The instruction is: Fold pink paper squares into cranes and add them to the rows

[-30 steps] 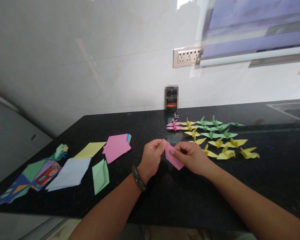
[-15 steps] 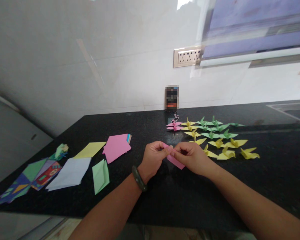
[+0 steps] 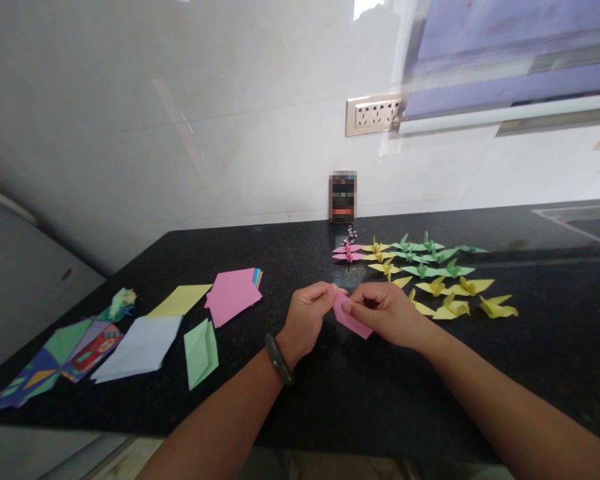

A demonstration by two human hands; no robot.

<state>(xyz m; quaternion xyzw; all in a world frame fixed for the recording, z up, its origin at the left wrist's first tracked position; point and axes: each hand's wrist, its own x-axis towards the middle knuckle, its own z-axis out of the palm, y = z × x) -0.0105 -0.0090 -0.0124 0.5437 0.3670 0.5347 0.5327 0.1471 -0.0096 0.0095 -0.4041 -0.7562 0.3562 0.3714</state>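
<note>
No text can be read; the small dark box (image 3: 343, 196) at centre frame perhaps carries print, but it is blurred.

- The folded pink paper (image 3: 351, 319) shows only in part. Our left hand (image 3: 307, 317) and right hand (image 3: 387, 312) pinch its upper end, and the fingers hide its folds there.
- The picture's lower edge cuts off both our forearms.
- An upright box (image 3: 343, 196) at the back edge of the counter (image 3: 330, 407) is blurred, so we cannot read its face.
- A tiny dark patterned figure (image 3: 351, 234) just in front of that box is too small to make out.
- Under the pink sheet (image 3: 233, 293) lie more sheets, and only thin coloured edges (image 3: 259, 275) peek out.
- Our right hand covers part of the nearest yellow crane (image 3: 423, 308).
- We cannot identify the crumpled greenish piece (image 3: 121, 302) near the counter's left end.
- The right edge cuts off a recessed panel (image 3: 585, 223).
</note>
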